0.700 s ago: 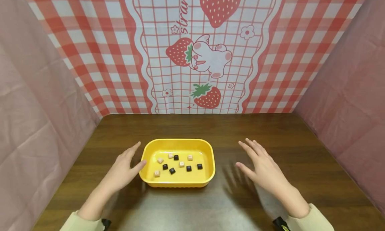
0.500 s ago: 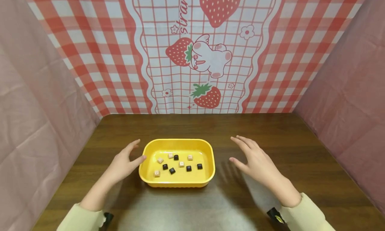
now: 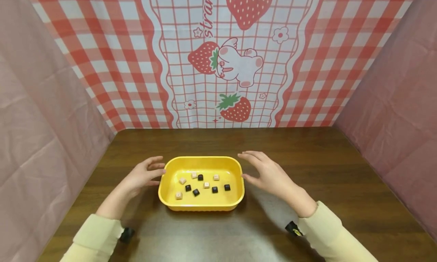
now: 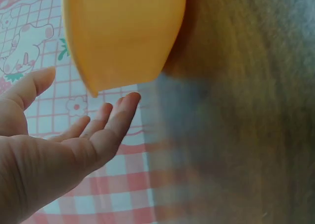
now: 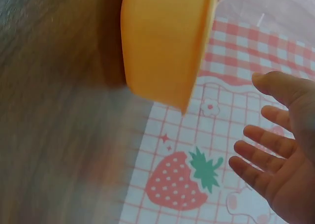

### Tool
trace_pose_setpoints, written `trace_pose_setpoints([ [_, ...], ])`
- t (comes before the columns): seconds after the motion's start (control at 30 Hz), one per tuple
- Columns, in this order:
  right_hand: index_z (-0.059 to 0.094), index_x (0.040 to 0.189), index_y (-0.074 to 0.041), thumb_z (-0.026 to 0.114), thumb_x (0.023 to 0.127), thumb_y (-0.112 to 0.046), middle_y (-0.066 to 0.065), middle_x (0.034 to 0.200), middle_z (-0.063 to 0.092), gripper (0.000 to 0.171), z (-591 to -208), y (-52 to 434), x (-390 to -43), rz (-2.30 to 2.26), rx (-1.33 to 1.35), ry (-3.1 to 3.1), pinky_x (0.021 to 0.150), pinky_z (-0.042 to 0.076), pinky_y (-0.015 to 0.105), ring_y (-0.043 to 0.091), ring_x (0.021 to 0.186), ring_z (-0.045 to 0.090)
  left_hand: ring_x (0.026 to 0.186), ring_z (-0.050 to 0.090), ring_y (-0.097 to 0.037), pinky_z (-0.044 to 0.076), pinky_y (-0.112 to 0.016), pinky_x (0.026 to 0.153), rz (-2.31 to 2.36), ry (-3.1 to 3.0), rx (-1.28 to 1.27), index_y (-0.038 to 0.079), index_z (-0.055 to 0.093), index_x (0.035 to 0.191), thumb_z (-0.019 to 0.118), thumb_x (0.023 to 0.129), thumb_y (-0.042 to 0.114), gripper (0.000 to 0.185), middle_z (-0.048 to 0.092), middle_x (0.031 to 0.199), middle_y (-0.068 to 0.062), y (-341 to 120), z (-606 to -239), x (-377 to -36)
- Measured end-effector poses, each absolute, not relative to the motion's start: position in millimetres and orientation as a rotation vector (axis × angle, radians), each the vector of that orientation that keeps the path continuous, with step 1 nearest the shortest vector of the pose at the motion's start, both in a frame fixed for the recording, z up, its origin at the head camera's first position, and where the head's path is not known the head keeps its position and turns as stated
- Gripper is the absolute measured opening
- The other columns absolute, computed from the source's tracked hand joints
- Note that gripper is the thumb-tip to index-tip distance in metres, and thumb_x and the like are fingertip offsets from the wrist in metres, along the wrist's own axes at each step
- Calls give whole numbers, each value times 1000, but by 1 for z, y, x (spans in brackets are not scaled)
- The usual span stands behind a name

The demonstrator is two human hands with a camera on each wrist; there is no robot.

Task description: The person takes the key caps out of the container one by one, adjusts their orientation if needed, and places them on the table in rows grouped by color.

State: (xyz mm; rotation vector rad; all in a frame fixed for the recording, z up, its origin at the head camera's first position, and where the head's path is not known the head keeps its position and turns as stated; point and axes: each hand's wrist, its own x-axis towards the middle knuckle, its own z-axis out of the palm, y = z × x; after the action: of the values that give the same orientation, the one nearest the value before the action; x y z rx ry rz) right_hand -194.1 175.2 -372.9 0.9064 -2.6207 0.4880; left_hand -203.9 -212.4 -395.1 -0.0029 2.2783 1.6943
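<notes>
A yellow plastic tub with rounded corners stands on the table, several small black and cream keycap-like cubes scattered over its floor. At its left end is my left hand, thumb near the rim and fingers relaxed. My right hand reaches to the right end with its fingers loosely bent, the thumb tip by the rim. In both wrist views the tub's wall shows apart from the fingers. Neither hand grips it; whether a thumb touches the rim I cannot tell.
The dark wooden table extends around the tub. Behind it hangs a red-and-white checked cloth printed with strawberries. Pink cloth lines the left side, and more pink cloth the right.
My right hand has moved left, from well away to the tub's right end. The left hand's fingers have bent a little beside the left end. The tub and its cubes have stayed put.
</notes>
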Motion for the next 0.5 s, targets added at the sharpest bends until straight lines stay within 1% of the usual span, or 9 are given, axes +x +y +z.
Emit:
trace_pose_setpoints([
  [0.23, 59, 125, -11, 78, 77, -24, 6, 124, 59, 54, -387, 156, -200, 558, 990, -2576, 93, 48, 39, 22, 114, 55, 122, 48, -34, 48, -42, 93, 1775, 2180, 4, 0, 20, 148, 57, 93, 10, 67, 31, 147, -25, -213, -406, -207],
  [0.37, 60, 123, -10, 78, 77, -24, 7, 122, 60, 51, -396, 145, -202, 592, 1032, -2578, 92, 49, 38, 22, 111, 57, 128, 41, -36, 48, -40, 93, 1811, 2109, 9, 1, 18, 149, 57, 93, 7, 68, 27, 150, -23, -215, -409, -205],
  [0.5, 61, 120, -10, 77, 78, -22, 5, 119, 62, 47, -404, 133, -203, 627, 1081, -2606, 91, 49, 37, 20, 109, 58, 131, 37, -37, 50, -36, 90, 1858, 2035, 26, 2, 17, 149, 56, 92, 2, 70, 24, 151, -23, -218, -413, -202],
])
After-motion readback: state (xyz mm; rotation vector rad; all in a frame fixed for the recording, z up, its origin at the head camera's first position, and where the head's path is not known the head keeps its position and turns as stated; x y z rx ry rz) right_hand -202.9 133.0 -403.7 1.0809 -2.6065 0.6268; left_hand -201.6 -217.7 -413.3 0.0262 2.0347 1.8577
